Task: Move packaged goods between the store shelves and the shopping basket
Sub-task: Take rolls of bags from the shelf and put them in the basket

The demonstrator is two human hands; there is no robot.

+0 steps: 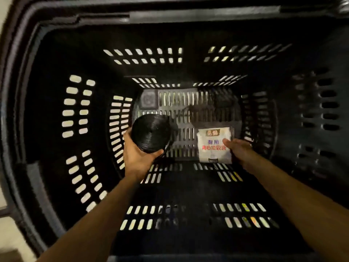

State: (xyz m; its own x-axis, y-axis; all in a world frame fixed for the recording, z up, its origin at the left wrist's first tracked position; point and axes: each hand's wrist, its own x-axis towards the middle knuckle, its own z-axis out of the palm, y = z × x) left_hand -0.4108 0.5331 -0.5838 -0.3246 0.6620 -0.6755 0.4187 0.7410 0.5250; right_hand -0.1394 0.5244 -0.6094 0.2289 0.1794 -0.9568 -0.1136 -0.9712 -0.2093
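Landmark: black shopping basket (47, 59), seen from straight above. All places below are given against its slotted floor.
Risk 1 (roll): the black roll (151, 133) is round and looks slick. Gripped from one side only, it could slip on a lift and drop back to the floor. Cause: partial wrap, no support on the far side.
Risk 2 (packet): the white packet (213, 146) is thin and seems to lie flat. A digit pressing from above may only slide it along the floor. Cause: no raised edge to get under, as far as I can judge.
Risk 3 (walls): both arms are deep inside. Drawing both out together could knock the goods against the near wall.
Left hand (137, 157): over the floor's left side. Fingers and thumb curl round the near side of the roll and grip it. Whether the roll touches the floor: cannot tell.
Right hand (238, 148): at the floor's right side. One digit lies on the packet's right part. Blurred, so I cannot tell whether it pinches the packet or only rests on it.
Arms: both forearms are bare and extended, and enter over the near wall.
Task things: roll at floor left, packet at floor right, apart from each other.
Step (judgement): goods are either going in or coming out. Direction unclear.
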